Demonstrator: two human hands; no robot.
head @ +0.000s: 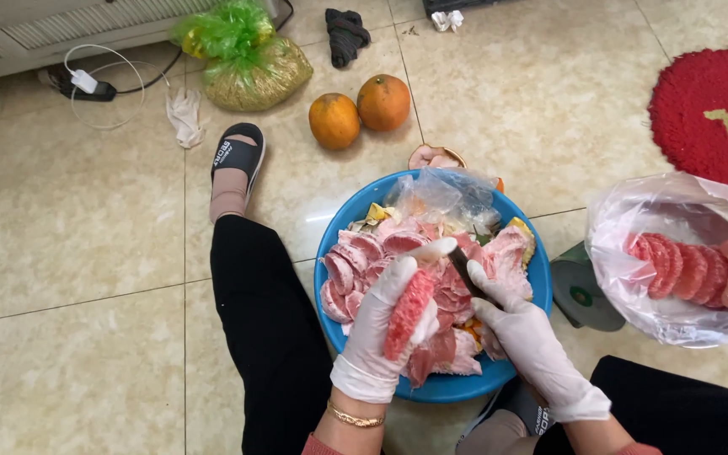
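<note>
My left hand (385,324), in a white glove, grips a peeled pink pomelo segment (407,313) over a blue bowl (330,329). Beside it, my right hand (528,337), also gloved, holds a small dark-handled knife (465,268) with the blade close to the segment's top. The bowl is heaped with pink segments and peel (364,253), plus a crumpled clear plastic bag (444,194) at its far side.
A clear bag (634,219) on a scale at right holds peeled pink segments (693,271). Two orange fruits (360,109) lie on the tiled floor beyond the bowl. A green mesh sack (246,59), a red mat (714,109), a charger cable (86,82), my legs and a sandalled foot (236,164) surround the bowl.
</note>
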